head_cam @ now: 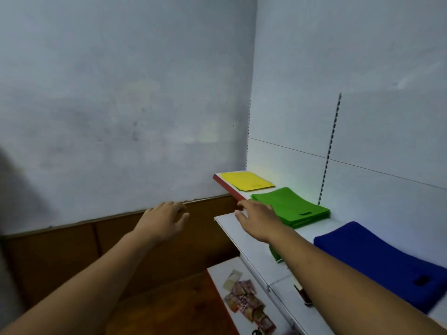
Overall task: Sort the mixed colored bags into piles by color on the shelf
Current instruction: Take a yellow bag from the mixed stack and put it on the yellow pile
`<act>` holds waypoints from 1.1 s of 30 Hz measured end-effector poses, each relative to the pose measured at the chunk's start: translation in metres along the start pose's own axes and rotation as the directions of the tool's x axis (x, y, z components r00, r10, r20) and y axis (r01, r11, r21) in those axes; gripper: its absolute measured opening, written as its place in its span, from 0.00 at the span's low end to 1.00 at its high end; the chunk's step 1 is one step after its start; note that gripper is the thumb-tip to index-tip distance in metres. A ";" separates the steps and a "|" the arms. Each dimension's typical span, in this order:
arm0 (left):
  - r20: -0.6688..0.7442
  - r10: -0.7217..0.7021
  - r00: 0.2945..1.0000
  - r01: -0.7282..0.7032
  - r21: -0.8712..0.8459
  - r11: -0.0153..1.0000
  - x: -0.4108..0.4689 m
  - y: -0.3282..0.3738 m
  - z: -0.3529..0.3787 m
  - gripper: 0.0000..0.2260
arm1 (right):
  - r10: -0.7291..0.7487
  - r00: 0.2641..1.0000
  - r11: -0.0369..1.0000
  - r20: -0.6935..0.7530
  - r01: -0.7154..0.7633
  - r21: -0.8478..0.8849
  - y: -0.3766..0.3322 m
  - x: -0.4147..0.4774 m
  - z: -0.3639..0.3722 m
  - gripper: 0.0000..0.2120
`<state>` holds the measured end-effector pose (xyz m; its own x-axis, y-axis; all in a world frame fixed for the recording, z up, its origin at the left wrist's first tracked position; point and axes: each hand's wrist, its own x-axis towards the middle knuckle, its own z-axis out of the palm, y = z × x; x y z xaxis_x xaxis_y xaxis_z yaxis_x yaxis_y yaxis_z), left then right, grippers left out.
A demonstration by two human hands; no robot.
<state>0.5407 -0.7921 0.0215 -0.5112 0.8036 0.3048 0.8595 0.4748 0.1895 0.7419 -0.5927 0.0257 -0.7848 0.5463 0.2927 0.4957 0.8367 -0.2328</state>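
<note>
right hand (256, 218) flat, empty at centre-frame green pile (300, 210), left hand (164, 218) loose, empty: square the edges, don't nudge yellow pile (246, 181)

Illumination is diffuse, cool and moderately bright, with no single source in frame. The wall (121, 105) shows a mottled, uneven tone. A yellow-green colour cast falls on the white back panel (290, 155) above the yellow bags (246, 181) and green bags (295, 206). Shadows are soft and faint. Overall sharpness is low, and the left hand (164, 221) is smeared at the fingers. The slotted upright (331, 151) bows from wide-angle distortion. A dark, defocused shape (9, 189) occupies the left edge.
</note>
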 end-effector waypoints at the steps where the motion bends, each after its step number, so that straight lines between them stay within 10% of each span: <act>1: -0.001 -0.011 1.000 0.011 0.003 1.000 0.012 -0.012 0.002 0.19 | -0.014 1.000 1.000 0.001 0.014 0.009 -0.004 0.018 0.008 0.22; 25: 0.030 -0.087 0.996 0.084 0.102 0.991 0.381 -0.211 0.124 0.22 | 0.012 0.999 0.997 0.048 -0.008 -0.073 0.086 0.438 0.170 0.23; 33: 0.027 0.086 0.996 -0.088 0.054 0.995 0.557 -0.291 0.169 0.23 | 0.159 0.987 0.973 0.031 -0.151 -0.176 0.106 0.573 0.222 0.26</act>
<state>0.0070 -0.4226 -0.0218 -0.4348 0.8510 0.2945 0.9001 0.4211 0.1118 0.2624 -0.1994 -0.0368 -0.7073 0.6709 0.2228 0.6663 0.7380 -0.1070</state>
